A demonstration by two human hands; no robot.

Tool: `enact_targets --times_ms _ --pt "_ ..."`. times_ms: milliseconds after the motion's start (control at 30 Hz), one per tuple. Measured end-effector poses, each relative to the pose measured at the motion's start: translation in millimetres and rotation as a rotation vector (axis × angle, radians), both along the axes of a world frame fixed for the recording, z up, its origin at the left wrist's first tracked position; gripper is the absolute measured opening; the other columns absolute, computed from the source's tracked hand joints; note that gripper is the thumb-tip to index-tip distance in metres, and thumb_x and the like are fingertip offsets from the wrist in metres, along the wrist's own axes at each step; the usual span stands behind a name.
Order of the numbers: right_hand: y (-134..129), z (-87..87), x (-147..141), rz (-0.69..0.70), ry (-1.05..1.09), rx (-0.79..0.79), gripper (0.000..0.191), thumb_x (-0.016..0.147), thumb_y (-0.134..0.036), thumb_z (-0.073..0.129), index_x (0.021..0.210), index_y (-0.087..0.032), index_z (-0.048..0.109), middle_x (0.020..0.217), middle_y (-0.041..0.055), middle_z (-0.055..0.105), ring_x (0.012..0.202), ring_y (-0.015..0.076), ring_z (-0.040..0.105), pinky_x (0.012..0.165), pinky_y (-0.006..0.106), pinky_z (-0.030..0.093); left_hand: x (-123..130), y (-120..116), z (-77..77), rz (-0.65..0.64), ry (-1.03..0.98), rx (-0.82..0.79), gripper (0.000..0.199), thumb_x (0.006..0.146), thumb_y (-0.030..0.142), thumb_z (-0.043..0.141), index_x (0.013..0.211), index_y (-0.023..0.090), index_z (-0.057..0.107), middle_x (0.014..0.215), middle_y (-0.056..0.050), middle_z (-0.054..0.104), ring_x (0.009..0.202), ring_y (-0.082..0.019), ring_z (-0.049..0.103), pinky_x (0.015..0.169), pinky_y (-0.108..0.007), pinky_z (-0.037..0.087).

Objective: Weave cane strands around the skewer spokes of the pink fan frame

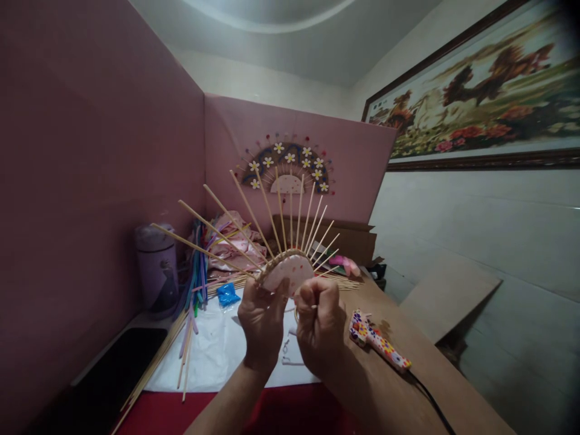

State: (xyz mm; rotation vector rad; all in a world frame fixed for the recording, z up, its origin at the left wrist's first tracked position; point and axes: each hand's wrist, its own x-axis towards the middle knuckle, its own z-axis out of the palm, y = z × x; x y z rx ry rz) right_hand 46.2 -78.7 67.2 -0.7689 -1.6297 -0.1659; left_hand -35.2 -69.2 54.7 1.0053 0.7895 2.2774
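A small half-round piece (pixel 288 272), covered in pale pink cloth with reddish dots, is held up above the table. Several thin wooden sticks (pixel 244 202) fan out from its curved edge, along which a braided cord runs. My left hand (pixel 264 320) is closed on the piece's lower left, thumb on the front. At the lower right is my right hand (pixel 319 317), its fingers curled together in a pinch beside the cloth. Something small and pale shows between those fingers, too small to name.
A patterned glue gun (pixel 379 345) with a black cable lies right. Left are a purple cup (pixel 158 269), a dark flat panel (pixel 122 368) and pipe cleaners (pixel 198 266). A blue packet (pixel 227 295) lies on white paper (pixel 206 356). A flowered fan (pixel 287 158) hangs on the pink board behind.
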Motion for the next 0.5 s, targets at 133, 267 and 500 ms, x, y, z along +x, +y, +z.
enact_targets --times_ms 133,267,500 --pt "10 12.9 9 -0.024 -0.002 -0.022 0.017 0.085 -0.022 0.044 0.069 -0.02 0.046 0.05 -0.0057 0.041 0.044 0.0083 0.04 0.046 0.022 0.029 2 3 0.3 -0.031 -0.005 0.042 0.023 0.067 0.021 0.07 0.087 0.016 0.06 0.083 -0.003 0.07 0.08 -0.018 0.065 0.074 -0.03 0.052" --pt "9 21.8 13 0.139 -0.005 -0.139 0.006 0.082 -0.019 0.052 0.086 -0.021 0.056 0.069 -0.0008 0.058 0.06 0.0111 0.054 0.056 0.022 0.04 2 2 -3.2 0.037 0.025 0.02 0.023 0.067 0.025 0.07 0.087 0.017 0.062 0.083 -0.004 0.07 0.074 -0.017 0.066 0.068 -0.029 0.053" --pt "-22 21.7 5 0.239 -0.156 0.029 0.003 0.079 -0.016 0.056 0.077 -0.019 0.055 0.062 -0.0017 0.058 0.054 0.0095 0.053 0.053 0.022 0.039 -6 -5 -14.2 0.246 0.298 -0.035 0.023 0.068 0.042 0.065 0.072 0.019 0.063 0.059 0.0 0.063 0.053 -0.014 0.058 0.052 -0.026 0.048"
